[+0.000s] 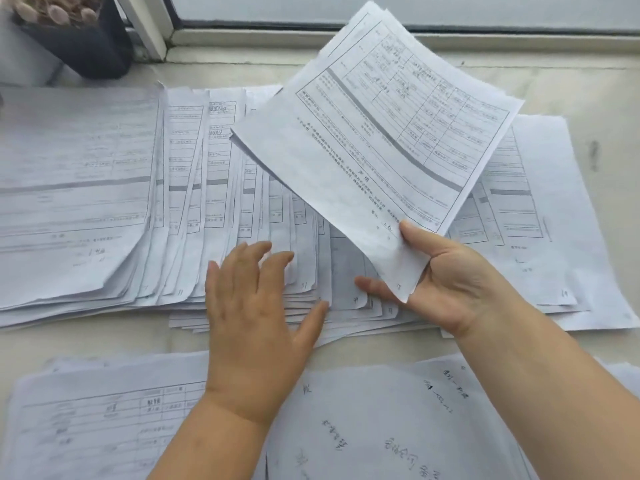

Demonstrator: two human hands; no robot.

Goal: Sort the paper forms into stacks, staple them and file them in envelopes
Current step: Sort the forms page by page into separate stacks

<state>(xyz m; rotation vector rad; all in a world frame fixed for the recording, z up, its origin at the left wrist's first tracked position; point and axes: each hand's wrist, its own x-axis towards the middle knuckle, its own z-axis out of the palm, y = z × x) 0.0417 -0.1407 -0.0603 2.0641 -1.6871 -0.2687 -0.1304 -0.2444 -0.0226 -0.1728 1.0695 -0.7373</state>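
Nearest, at six o'clock, lies a loose pile (114,414) of forms. Left hand (256,306) presses flat, fingers spread, on the fanned forms (194,188); right hand (446,282) at three o'clock pinches a lifted sheaf (374,133), perhaps several sheets. Its slack grip could drop sheets into the fan, mixing stacks.

A thin sheaf of white printed paper forms with ruled tables and a grey band (377,140) is lifted off the surface at centre right, tilted, its near corner pinched. Beneath it a fanned row of the same white forms (214,209) lies overlapping across the middle, thickest at the left. A separate flat stack of white forms (540,216) lies at the right. Nearest, more white sheets with handwriting (381,427) lie spread out
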